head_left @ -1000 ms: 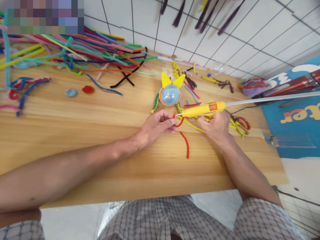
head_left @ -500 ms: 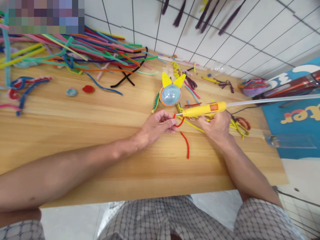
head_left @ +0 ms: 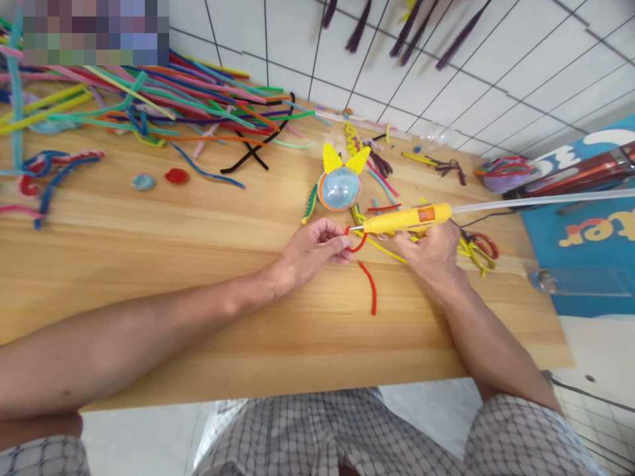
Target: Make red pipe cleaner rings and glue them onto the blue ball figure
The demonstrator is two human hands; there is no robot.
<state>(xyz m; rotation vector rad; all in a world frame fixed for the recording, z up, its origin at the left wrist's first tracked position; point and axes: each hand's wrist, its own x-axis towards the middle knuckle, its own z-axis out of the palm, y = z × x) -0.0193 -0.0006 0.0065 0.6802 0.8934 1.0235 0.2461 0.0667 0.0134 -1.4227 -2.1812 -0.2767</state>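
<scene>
My left hand [head_left: 311, 252] rests on the wooden table [head_left: 149, 264] with its fingers pinched on a short curved red pipe cleaner [head_left: 358, 243]. My right hand [head_left: 430, 252] grips a yellow glue gun [head_left: 407, 218], and the gun's metal tip touches the red piece's upper end. A clear glue stick [head_left: 540, 199] juts from the back of the gun toward the right. Just behind the hands lies a clear blue ball with an orange rim and two yellow ears [head_left: 340, 182]. A second red pipe cleaner piece [head_left: 370, 288] lies loose on the table in front of my hands.
A heap of coloured pipe cleaners [head_left: 149, 106] covers the table's far left. Red-handled scissors [head_left: 479, 246] and yellow scraps lie right of my right hand. A red coil [head_left: 176, 176] and a blue coil [head_left: 143, 182] sit at mid left. A clear tube [head_left: 575, 281] lies at the right edge.
</scene>
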